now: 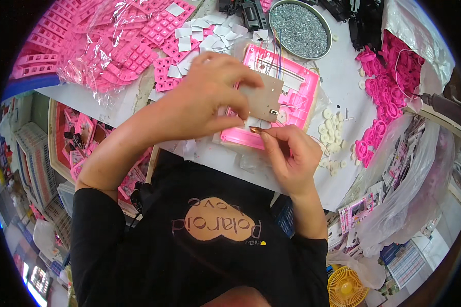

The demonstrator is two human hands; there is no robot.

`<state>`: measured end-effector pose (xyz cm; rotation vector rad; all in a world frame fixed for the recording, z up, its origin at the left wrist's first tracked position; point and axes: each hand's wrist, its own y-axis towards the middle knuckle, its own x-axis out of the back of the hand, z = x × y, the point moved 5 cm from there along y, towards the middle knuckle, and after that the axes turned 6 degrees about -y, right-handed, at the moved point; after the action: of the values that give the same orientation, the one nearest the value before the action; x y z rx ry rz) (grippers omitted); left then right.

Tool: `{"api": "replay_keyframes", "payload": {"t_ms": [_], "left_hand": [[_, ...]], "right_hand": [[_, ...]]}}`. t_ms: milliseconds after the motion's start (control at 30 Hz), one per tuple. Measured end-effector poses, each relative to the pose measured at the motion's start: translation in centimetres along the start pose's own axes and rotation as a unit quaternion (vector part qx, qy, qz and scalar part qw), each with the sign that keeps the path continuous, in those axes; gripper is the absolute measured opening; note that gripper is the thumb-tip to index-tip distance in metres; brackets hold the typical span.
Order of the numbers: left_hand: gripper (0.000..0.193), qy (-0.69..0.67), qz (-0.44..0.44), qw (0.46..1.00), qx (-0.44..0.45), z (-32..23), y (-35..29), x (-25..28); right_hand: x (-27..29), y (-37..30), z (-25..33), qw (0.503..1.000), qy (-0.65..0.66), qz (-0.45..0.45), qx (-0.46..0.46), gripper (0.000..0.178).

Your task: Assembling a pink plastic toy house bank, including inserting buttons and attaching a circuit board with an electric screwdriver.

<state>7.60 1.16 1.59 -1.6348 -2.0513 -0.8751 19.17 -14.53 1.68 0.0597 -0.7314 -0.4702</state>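
With the circuit board (268, 98) over the pink plastic housing (299, 113) on the desk (335, 187), the right hand (297, 153) pinches a small brown piece (255, 130), the grip of the left hand (214, 94) cannot be determined, and the apparent board-fitting step calls for keeping wires (280, 53) clear.
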Motion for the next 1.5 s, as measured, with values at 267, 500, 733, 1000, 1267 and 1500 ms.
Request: {"api": "replay_keyframes", "payload": {"t_ms": [267, 500, 733, 1000, 1267, 1500], "left_hand": [[0.018, -0.181, 0.029, 0.960, 0.213, -0.8, -0.8, -0.9], [0.014, -0.414, 0.048, 0.831, 0.369, 0.8, -1.4, -2.8], [0.013, -0.327, 0.017, 0.899, 0.292, 1.4, -1.4, -2.7], [0.021, -0.338, -0.001, 0.893, 0.299, 0.9, -1.7, -3.2], [0.025, -0.242, -0.030, 0.943, 0.228, 0.2, -1.4, -2.4], [0.020, -0.175, -0.051, 0.970, 0.162, -0.2, -1.6, -2.2]], "right_hand": [[-0.9, 0.0, 0.5, 0.994, -0.061, -0.041, 0.085, 0.013], [-1.2, -0.7, 1.4, 0.976, -0.121, -0.033, 0.180, 0.017], [-1.9, -1.0, 1.2, 0.972, -0.104, -0.016, 0.211, 0.022], [-1.9, -1.0, 1.4, 0.968, -0.124, 0.001, 0.218, 0.020], [-0.2, 0.1, 0.1, 0.992, -0.021, 0.122, 0.015, 0.025], [-2.1, 2.8, -0.9, 0.958, 0.018, 0.240, -0.156, 0.017]]}}
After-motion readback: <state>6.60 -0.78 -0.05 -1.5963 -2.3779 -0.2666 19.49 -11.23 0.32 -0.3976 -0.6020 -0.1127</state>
